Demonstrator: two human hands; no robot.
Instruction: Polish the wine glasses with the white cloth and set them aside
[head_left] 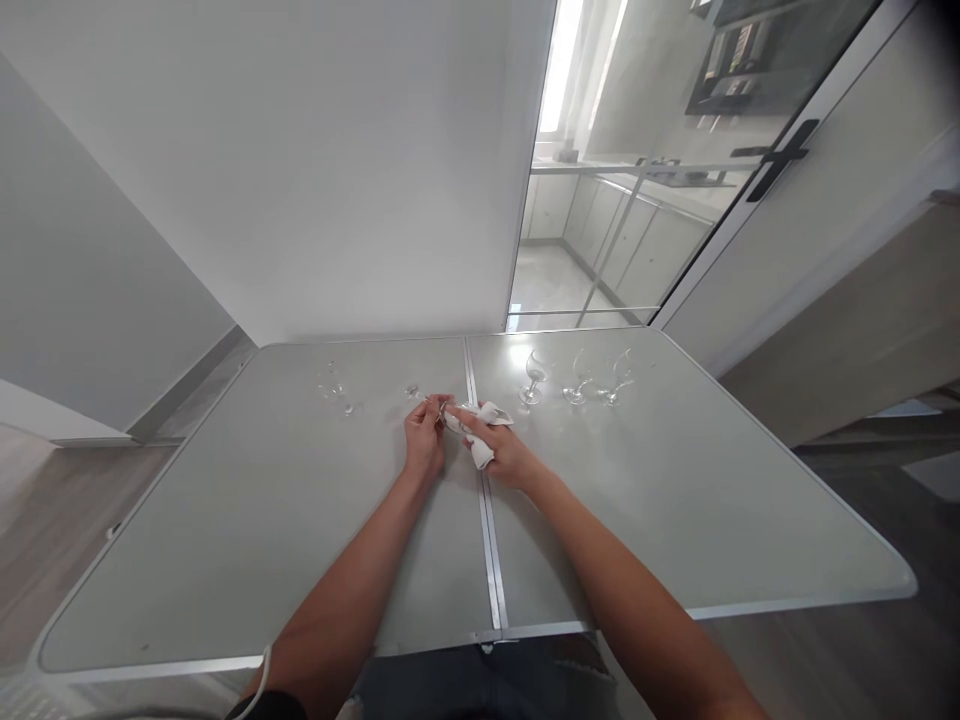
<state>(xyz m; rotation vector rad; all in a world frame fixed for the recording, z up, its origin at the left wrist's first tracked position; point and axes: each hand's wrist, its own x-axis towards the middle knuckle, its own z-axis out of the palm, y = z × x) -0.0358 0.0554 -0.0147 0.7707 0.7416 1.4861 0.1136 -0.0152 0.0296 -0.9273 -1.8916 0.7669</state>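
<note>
Table (pixel 712 500) stands by a white wall (pixel 337 170), left fingers (pixel 430 404) pinching glass (pixel 443 410), right fingers (pixel 475 424) gripping cloth (pixel 483 456).

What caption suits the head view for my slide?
Right hand holds a white cloth beside the left hand; three stemmed glasses stand farther right on the table.

Tabletop (pixel 637 500): smooth, semi-gloss, mirroring glare near its far edge. Centre seam (pixel 491 560): shiny metal strip. Stemmed glasses (pixel 533 378), far right: clear, glossy glass. Cloth (pixel 482 456): soft-looking, matt, creased fabric. Far wall (pixel 375 180): smooth, matt. Door handle (pixel 784 160): matt.
</note>
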